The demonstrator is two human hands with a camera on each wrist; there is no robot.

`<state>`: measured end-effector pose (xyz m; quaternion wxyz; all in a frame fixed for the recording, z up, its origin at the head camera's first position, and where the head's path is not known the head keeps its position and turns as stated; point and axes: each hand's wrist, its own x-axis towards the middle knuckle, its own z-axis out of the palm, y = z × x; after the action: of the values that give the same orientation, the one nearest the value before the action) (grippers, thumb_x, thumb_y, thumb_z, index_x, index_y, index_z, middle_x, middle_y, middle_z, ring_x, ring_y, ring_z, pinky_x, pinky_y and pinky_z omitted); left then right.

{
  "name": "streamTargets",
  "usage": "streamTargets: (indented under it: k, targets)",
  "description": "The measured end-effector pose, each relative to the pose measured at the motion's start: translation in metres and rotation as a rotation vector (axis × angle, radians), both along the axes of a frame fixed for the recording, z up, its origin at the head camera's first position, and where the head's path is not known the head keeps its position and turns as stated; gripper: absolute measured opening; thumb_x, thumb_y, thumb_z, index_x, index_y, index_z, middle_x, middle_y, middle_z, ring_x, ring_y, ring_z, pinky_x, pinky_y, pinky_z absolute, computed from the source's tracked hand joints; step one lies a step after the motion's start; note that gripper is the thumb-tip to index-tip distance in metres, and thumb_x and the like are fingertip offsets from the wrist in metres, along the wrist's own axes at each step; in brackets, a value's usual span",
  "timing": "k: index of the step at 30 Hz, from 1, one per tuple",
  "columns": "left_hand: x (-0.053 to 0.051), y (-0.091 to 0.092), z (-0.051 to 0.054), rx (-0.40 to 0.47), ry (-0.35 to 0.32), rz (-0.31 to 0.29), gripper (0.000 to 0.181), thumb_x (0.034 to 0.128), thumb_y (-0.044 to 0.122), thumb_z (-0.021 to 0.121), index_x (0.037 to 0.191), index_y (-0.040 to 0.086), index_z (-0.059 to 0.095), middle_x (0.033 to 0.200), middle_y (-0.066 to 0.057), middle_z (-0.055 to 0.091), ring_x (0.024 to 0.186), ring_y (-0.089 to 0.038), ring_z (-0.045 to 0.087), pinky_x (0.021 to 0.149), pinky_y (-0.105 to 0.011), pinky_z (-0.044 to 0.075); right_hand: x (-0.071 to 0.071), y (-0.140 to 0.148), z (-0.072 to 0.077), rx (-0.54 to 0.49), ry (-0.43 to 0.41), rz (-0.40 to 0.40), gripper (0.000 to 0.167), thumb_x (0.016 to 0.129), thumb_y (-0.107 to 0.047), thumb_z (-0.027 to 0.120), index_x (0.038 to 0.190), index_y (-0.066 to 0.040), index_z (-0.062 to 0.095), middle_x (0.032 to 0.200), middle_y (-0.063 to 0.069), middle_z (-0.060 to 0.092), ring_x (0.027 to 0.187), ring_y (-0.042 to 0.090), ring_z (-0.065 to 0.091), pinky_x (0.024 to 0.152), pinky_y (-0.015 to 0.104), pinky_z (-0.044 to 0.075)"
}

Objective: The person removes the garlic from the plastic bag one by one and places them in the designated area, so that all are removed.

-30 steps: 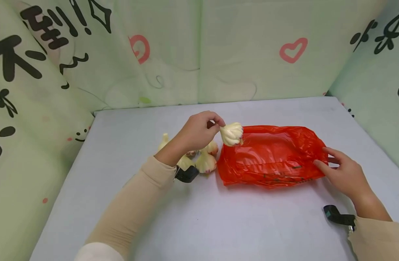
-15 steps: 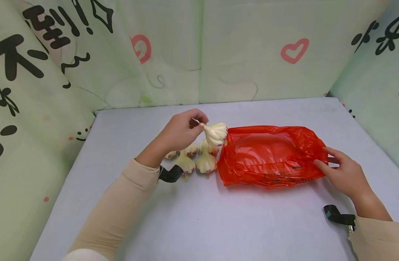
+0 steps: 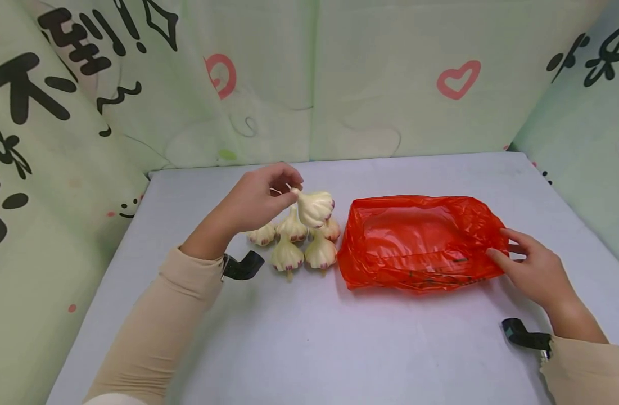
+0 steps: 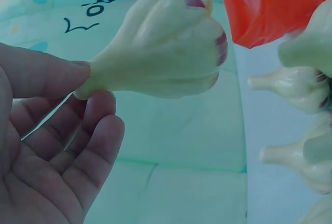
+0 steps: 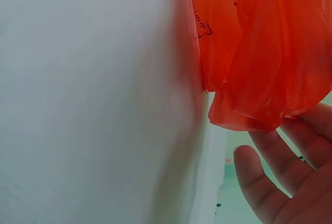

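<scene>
My left hand [image 3: 253, 197] pinches a garlic bulb [image 3: 315, 209] by its stem, between thumb and fingertips. In the left wrist view the bulb [image 4: 161, 47] is pale with purple patches at its root end. Below it on the table, several more garlic bulbs [image 3: 287, 256] sit in a group, partly overlapped by the held one. To their right lies a red plastic bag [image 3: 420, 242]. At the bag's right end is my right hand [image 3: 539, 273], its fingers touching the plastic; the right wrist view shows its thumb apart from the bag [image 5: 254, 53].
All of this is on a white-covered table [image 3: 339, 349]. Pale green printed curtains [image 3: 370, 84] stand behind it and at both sides. A black wrist camera [image 3: 243, 265] shows by the left wrist, another black camera [image 3: 524, 334] by the right.
The left hand has moved left with the garlic bulb, away from the bag's left end to over the other bulbs, uncovering more of them. The right hand and the bag look unmoved.
</scene>
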<state>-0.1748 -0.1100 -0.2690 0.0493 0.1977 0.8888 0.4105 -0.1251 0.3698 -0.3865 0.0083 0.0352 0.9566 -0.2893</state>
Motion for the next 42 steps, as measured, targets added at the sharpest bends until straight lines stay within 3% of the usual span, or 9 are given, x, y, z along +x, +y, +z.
streamTargets:
  k: [26,42]
  targets:
    - [0.004,-0.047,0.012,-0.129,-0.047,0.071,0.017,0.0989,0.011,0.060,0.115,0.005,0.063,0.114,-0.008,0.063,0.107,-0.024,0.059,0.094,-0.042,0.048,-0.001,0.001,-0.001,0.013,0.016,0.005,0.065,0.102,-0.029,0.058,0.147,0.011,0.035,0.135,0.042,0.040,0.113,0.058,0.042,0.070,0.058,0.057]
    - [0.008,-0.064,0.006,-0.148,-0.073,0.080,0.018,0.0979,0.006,0.061,0.115,0.001,0.063,0.113,-0.011,0.063,0.107,-0.026,0.059,0.093,-0.043,0.050,-0.002,0.001,-0.003,0.014,0.026,0.015,0.065,0.101,-0.029,0.058,0.147,0.011,0.036,0.135,0.042,0.041,0.112,0.058,0.043,0.071,0.059,0.056]
